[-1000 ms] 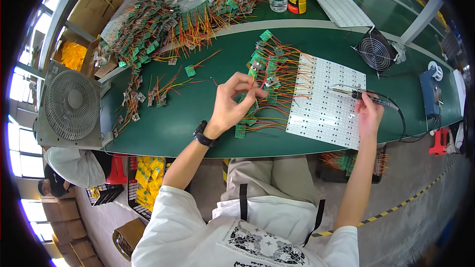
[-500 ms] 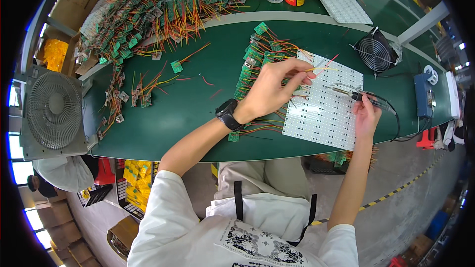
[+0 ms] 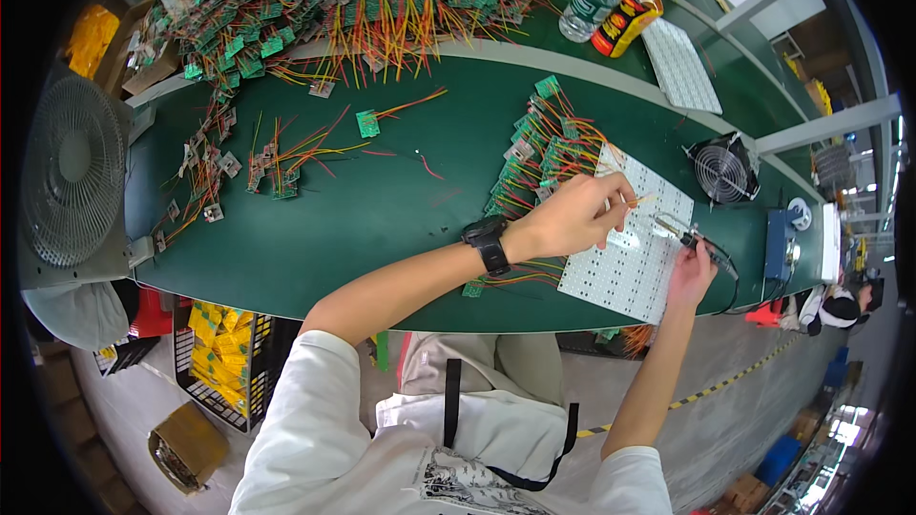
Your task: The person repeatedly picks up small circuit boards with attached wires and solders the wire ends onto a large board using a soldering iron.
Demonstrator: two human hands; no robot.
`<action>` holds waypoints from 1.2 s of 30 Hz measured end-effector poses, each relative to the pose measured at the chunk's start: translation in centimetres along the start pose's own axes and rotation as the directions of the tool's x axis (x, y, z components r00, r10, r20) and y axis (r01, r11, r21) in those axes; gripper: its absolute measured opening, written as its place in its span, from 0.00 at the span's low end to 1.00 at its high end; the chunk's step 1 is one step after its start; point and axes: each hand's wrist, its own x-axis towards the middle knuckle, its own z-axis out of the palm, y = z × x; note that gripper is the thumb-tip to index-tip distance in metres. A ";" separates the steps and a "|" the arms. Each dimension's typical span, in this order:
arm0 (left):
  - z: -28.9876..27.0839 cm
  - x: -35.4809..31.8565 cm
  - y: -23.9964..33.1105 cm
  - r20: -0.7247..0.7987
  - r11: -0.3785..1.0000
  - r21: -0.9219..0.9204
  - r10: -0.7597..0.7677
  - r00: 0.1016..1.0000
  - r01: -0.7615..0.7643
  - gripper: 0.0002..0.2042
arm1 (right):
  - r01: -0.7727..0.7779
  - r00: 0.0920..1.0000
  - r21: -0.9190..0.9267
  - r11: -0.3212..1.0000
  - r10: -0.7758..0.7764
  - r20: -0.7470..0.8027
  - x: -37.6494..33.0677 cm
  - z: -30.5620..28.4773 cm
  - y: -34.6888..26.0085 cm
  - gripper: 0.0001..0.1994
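Note:
My left hand (image 3: 577, 214), with a black watch (image 3: 489, 245) on its wrist, is closed in a pinch above a white perforated board (image 3: 613, 286). Thin yellow-orange wires (image 3: 643, 199) stick out from its fingertips. On the board's right side, my right hand (image 3: 691, 273) grips a soldering iron (image 3: 690, 239), its thin metal tip pointing left over the board. Beside the board's left edge lies a row of green circuit boards (image 3: 515, 170) with red and yellow wires, partly hidden behind my left hand.
A large heap of wired circuit boards (image 3: 248, 19) covers the back left. A small black fan (image 3: 722, 170) and a blue soldering station (image 3: 780, 243) stand at the right. Bottles (image 3: 627, 19) stand at the back. A big grey fan (image 3: 76, 167) is at the left.
The view has turned, shifting the scene. My left hand remains pinched on the wires over the board, and the soldering iron stays in my right hand, its tip still near the left fingers.

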 end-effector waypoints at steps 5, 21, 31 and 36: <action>-0.9 -0.4 3.8 0.198 0.989 -0.012 -0.145 0.969 0.150 0.11 | 0.011 1.000 -0.045 0.999 -0.011 0.011 -0.3 -0.8 0.1 0.06; 0.3 -1.6 -3.6 0.268 0.451 0.825 0.219 0.938 -0.341 0.06 | 0.007 0.999 -0.078 0.997 -0.004 0.049 -0.6 1.1 -0.2 0.06; 0.3 -1.9 -3.8 0.262 0.439 0.836 0.205 0.943 -0.328 0.05 | 0.375 0.917 -0.432 0.820 -0.396 0.043 -2.0 1.4 -1.6 0.07; 0.4 -1.6 -3.9 0.271 0.417 0.849 0.184 0.945 -0.325 0.06 | 0.177 0.976 -0.198 0.964 -0.145 0.165 -4.3 3.7 -1.7 0.07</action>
